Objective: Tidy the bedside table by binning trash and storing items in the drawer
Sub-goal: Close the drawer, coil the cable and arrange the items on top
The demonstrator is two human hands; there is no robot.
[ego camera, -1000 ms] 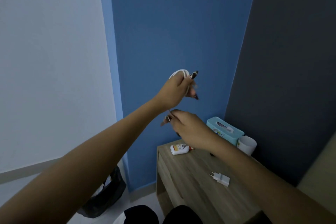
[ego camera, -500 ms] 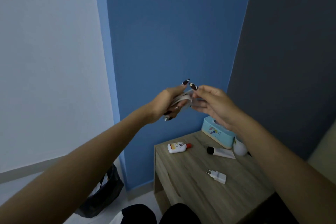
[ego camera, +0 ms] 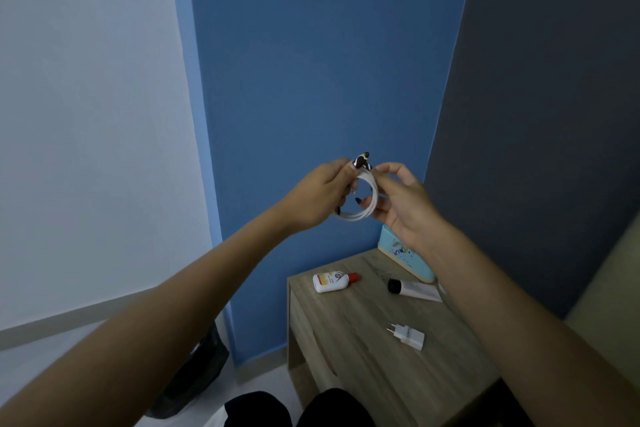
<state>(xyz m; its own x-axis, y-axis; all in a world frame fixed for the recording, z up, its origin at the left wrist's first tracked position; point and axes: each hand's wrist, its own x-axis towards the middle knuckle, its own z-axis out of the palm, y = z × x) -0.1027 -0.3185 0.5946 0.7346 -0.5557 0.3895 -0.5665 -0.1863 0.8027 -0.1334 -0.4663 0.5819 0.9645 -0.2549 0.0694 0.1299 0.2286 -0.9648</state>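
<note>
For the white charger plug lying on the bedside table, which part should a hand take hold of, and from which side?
Grip the white charger plug across its blocky body, coming from above with fingers on the two long side faces. It lies flat on the bedside table, clear of other items, and its prongs stick out toward the left, so the body end gives the broader, safer hold.

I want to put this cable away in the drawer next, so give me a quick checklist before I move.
1. White cable coiled into loops: ok.
2. Both left hand and right hand gripping the coil: ok.
3. Loose end tucked in: cannot tell.
4. Drawer open: cannot tell, none is seen pulled out of the bedside table.
5. Charger plug stored: not ok, lying on the tabletop.
</note>
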